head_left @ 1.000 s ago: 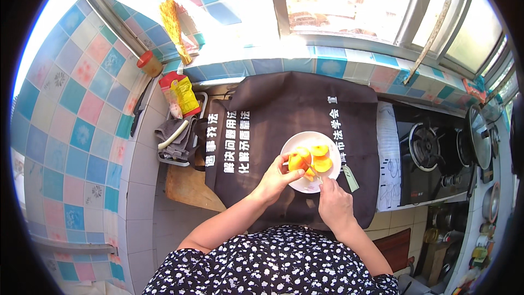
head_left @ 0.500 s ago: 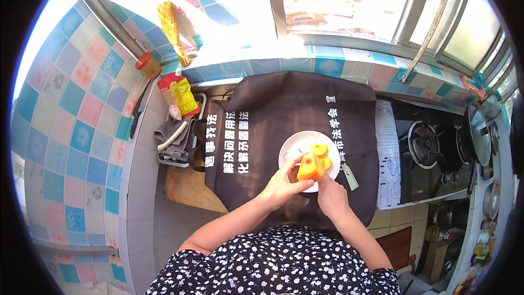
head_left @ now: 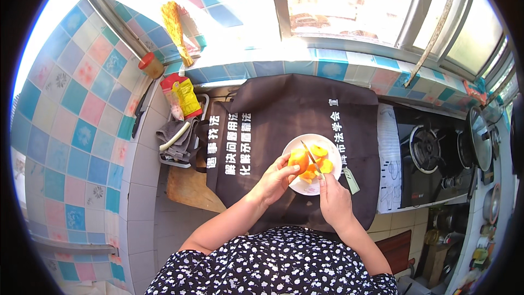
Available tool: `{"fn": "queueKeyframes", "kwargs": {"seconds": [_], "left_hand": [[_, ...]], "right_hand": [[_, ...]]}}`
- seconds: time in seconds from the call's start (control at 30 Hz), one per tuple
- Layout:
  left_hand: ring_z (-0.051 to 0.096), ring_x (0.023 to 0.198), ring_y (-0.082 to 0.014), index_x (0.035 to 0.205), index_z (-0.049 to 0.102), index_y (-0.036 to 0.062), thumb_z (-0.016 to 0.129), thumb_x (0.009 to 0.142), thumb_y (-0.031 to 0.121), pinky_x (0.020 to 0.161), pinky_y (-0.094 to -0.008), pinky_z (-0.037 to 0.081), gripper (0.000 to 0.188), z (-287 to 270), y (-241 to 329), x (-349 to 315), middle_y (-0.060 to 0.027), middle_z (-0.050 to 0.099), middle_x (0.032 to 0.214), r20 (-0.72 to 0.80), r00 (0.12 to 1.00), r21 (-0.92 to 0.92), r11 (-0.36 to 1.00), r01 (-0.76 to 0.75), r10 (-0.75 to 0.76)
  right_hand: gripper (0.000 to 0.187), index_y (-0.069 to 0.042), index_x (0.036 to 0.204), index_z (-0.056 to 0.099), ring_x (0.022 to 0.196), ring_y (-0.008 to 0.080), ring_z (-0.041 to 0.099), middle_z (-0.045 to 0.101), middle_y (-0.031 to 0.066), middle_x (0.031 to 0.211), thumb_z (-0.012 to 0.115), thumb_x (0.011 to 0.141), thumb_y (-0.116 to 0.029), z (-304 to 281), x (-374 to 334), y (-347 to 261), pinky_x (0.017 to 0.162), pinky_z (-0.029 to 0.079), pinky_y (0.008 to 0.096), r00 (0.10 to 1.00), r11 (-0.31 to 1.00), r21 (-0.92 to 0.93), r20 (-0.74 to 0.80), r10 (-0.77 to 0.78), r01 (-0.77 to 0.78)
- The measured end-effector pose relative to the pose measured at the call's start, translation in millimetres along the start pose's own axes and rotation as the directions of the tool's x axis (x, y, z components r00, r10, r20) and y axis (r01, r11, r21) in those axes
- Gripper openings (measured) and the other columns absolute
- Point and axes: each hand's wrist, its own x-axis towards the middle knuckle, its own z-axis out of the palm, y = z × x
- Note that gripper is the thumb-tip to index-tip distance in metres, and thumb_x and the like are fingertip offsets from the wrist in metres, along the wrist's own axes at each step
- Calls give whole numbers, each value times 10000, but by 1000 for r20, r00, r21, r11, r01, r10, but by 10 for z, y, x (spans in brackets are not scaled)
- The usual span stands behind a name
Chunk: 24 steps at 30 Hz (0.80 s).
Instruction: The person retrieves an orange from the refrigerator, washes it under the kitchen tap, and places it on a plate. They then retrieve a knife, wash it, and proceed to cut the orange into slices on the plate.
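Observation:
My left hand (head_left: pixel 273 182) is closed on an orange-yellow fruit (head_left: pixel 298 159), its kind hard to make out, over the left side of a white plate (head_left: pixel 292 145). A small knife (head_left: pixel 311 155) is gripped in my right hand (head_left: pixel 335 203), its blade slanting up and left beside the fruit. Several yellow cut pieces (head_left: pixel 325 167) lie on the plate below the knife. Under the plate spreads a dark cloth (head_left: pixel 284 109) with white lettering. A pale green tag (head_left: pixel 350 181) lies just right of the plate.
A gas stove (head_left: pixel 423 155) with a glass lid (head_left: pixel 478 136) stands at the right. To the left are a red-and-yellow packet (head_left: pixel 188 101), a grey cloth (head_left: pixel 177 136) and a wooden board (head_left: pixel 191 186). A dark-bladed knife (head_left: pixel 141 112) rests by the tiled wall. A small straw broom (head_left: pixel 173 27) leans behind.
The knife blade, hidden before, now shows clear beside the fruit. My hands have drawn slightly apart, and the fruit has moved left and up. More cut pieces show on the plate.

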Motion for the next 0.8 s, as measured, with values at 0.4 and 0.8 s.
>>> {"fn": "queueKeyframes", "kwargs": {"seconds": [0.4,0.8], "left_hand": [[489,1141,-188,1246,358,-42,652,852,150,996,-348,397,528,20,-161,73,-138,480,1233,-127,949,275,930,-246,288],[459,1157,-184,1198,366,-11,649,831,64,1001,-347,380,469,141,-206,82,-126,469,1211,-226,904,248,919,-308,364]], "right_hand": [[157,0,1000,494,637,323,633,609,163,778,505,866,-82,67,-78,-32,531,513,402,991,972,-199,-18,-130,124],[246,43,1030,446,647,388,623,606,221,785,527,820,-56,264,-55,-12,568,516,451,998,979,-202,57,-5,16]]}}
